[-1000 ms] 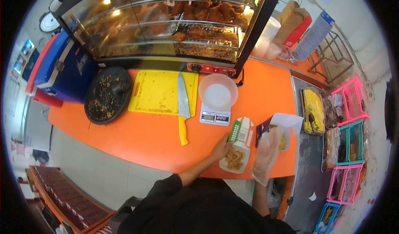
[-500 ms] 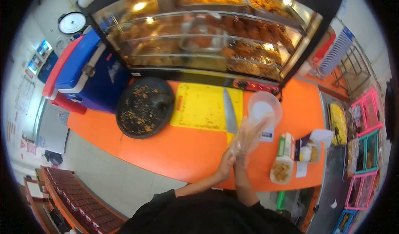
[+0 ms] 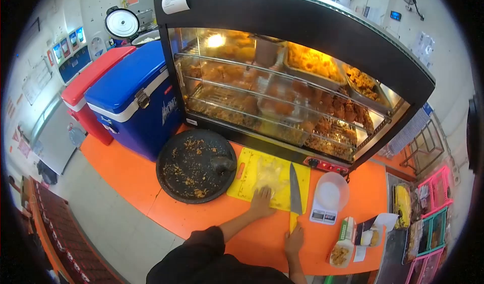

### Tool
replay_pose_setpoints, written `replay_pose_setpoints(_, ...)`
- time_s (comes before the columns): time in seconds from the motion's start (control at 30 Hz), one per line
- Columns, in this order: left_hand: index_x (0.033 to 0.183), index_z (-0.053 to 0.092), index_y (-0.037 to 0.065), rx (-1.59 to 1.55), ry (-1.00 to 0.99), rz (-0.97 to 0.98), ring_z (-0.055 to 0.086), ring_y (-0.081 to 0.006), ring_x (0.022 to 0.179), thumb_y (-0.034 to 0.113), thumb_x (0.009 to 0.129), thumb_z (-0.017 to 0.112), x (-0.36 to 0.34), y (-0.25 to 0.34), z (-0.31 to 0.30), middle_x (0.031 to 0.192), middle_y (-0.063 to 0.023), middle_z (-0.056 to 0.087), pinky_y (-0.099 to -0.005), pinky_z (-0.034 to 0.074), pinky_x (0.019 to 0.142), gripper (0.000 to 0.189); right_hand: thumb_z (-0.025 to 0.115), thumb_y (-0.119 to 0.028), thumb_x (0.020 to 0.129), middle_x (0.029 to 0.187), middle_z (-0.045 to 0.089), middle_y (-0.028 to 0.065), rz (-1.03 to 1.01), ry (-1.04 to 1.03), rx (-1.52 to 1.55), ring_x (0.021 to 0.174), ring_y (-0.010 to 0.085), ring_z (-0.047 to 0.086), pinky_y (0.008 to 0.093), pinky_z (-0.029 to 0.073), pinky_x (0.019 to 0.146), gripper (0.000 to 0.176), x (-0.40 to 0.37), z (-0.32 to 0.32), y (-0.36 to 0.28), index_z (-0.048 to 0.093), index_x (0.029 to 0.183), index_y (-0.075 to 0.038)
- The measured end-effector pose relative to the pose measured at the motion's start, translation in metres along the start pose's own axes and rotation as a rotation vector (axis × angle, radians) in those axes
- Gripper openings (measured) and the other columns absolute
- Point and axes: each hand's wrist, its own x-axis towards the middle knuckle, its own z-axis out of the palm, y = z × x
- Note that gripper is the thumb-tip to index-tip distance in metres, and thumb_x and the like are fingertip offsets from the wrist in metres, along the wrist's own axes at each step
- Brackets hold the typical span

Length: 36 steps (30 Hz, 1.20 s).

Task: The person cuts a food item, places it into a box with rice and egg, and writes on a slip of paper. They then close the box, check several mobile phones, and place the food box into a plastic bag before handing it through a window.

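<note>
A clear plastic bag [image 3: 269, 172] lies on the yellow cutting board [image 3: 247, 159]. My left hand [image 3: 261, 202] rests at the board's front edge, its fingers spread flat at the near end of the bag. To the right, my right hand [image 3: 294, 239] is closed around the lower end of the yellow handle of a large knife [image 3: 295, 191]. The knife's blade lies along the board's right side, tip pointing away from me.
Left of the board sits a dark stone mortar [image 3: 176, 175] with crumbs and a pestle. A white scale [image 3: 323, 215] bears a round clear container [image 3: 334, 189]. Food boxes [image 3: 343, 243] stand at the right. Behind are a lit display cabinet [image 3: 297, 29] and a blue cooler [image 3: 131, 100].
The plastic, earlier between my two raised hands, is now on the board. My hands have parted, the left onto the board and the right to the knife handle. The view has tilted up.
</note>
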Motion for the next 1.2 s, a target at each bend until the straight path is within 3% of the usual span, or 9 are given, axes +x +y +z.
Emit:
replay_pose_setpoints(0.33,0.138,0.031,0.006,-0.184,-0.138,0.299,0.023,-0.0290,0.136,0.053,0.076,0.055,-0.002,-0.053,-0.017,0.145,-0.0144,0.028,-0.0516,0.018,0.108,0.081,0.055,-0.011,0.079,0.111,0.047,0.0229,-0.210,-0.140,-0.082,0.101,0.0380,0.050,0.0431,0.043,0.083,0.049,-0.012,0.004,-0.014,0.040,0.124,0.001)
replay_pose_setpoints(0.4,0.132,0.041,0.005,-0.067,-0.185,0.392,0.038,-0.0315,0.126,0.044,0.080,0.056,0.006,-0.060,-0.028,0.136,-0.0176,0.041,-0.0485,0.032,0.101,0.067,0.057,-0.013,0.079,0.113,0.046,0.0232,-0.213,-0.159,-0.126,0.103,0.0379,0.048,0.0438,0.042,0.084,0.050,0.007,0.019,-0.017,0.040,0.124,0.000)
replay_pose_setpoints(0.47,0.122,0.050,0.005,-0.224,-0.205,0.305,0.052,-0.0326,0.108,0.033,0.081,0.057,0.018,-0.037,-0.123,0.118,-0.0192,0.054,-0.0447,0.044,0.088,0.050,0.060,-0.017,0.077,0.118,0.043,0.0242,-0.263,-0.089,-0.144,0.107,0.0389,0.045,0.0456,0.038,0.088,0.053,0.010,0.008,-0.022,0.041,0.125,-0.003)
replay_pose_setpoints(0.5,0.115,0.054,0.005,-0.427,0.267,0.398,0.057,-0.0335,0.095,0.025,0.081,0.057,0.042,-0.037,-0.108,0.106,-0.0186,0.059,-0.0436,0.047,0.078,0.040,0.061,-0.018,0.077,0.121,0.041,0.0250,-0.307,0.008,-0.123,0.110,0.0399,0.042,0.0468,0.036,0.091,0.055,0.007,-0.005,-0.031,0.042,0.126,-0.004)
replay_pose_setpoints(0.53,0.110,0.056,0.005,-0.476,0.457,0.347,0.056,-0.0340,0.096,0.020,0.079,0.058,0.048,-0.011,-0.162,0.104,-0.0176,0.059,-0.0431,0.047,0.078,0.035,0.061,-0.018,0.077,0.121,0.041,0.0250,-0.254,0.014,-0.122,0.110,0.0399,0.042,0.0468,0.036,0.091,0.055,0.007,-0.010,-0.036,0.042,0.126,-0.004)
replay_pose_setpoints(0.6,0.117,0.051,0.004,-0.579,0.754,0.535,0.053,-0.0352,0.102,0.015,0.081,0.058,0.096,0.021,-0.228,0.109,-0.0178,0.056,-0.0408,0.044,0.087,0.039,0.062,-0.019,0.076,0.126,0.037,0.0264,-0.249,0.078,0.004,0.116,0.0409,0.037,0.0504,0.030,0.095,0.056,0.004,-0.017,-0.037,0.042,0.126,-0.004)
replay_pose_setpoints(0.7,0.128,0.034,-0.005,-0.405,0.978,0.399,0.042,-0.0409,0.114,0.019,0.081,0.060,0.158,0.072,-0.265,0.123,-0.0268,0.043,-0.0449,0.034,0.098,0.059,0.064,-0.017,0.074,0.128,0.035,0.0262,-0.205,0.069,0.088,0.117,0.0405,0.037,0.0496,0.031,0.096,0.057,-0.015,-0.032,-0.023,0.043,0.125,-0.003)
replay_pose_setpoints(0.9,0.135,0.015,-0.012,-0.678,0.860,0.072,0.033,-0.0448,0.120,0.023,0.081,0.059,0.166,0.129,-0.249,0.129,-0.0322,0.028,-0.0466,0.028,0.101,0.079,0.062,-0.007,0.071,0.126,0.035,0.0261,0.056,0.066,0.157,0.113,0.0407,0.040,0.0470,0.037,0.092,0.053,-0.083,-0.085,0.006,0.045,0.121,-0.004)
replay_pose_setpoints(1.2,0.137,0.022,-0.004,-0.682,0.988,0.053,0.035,-0.0404,0.119,0.019,0.081,0.056,0.170,0.129,-0.247,0.129,-0.0242,0.032,-0.0470,0.027,0.100,0.070,0.057,0.001,0.072,0.126,0.033,0.0252,0.393,0.161,0.487,0.110,0.0421,0.042,0.0433,0.040,0.091,0.045,-0.143,-0.070,0.077,0.049,0.116,-0.004)
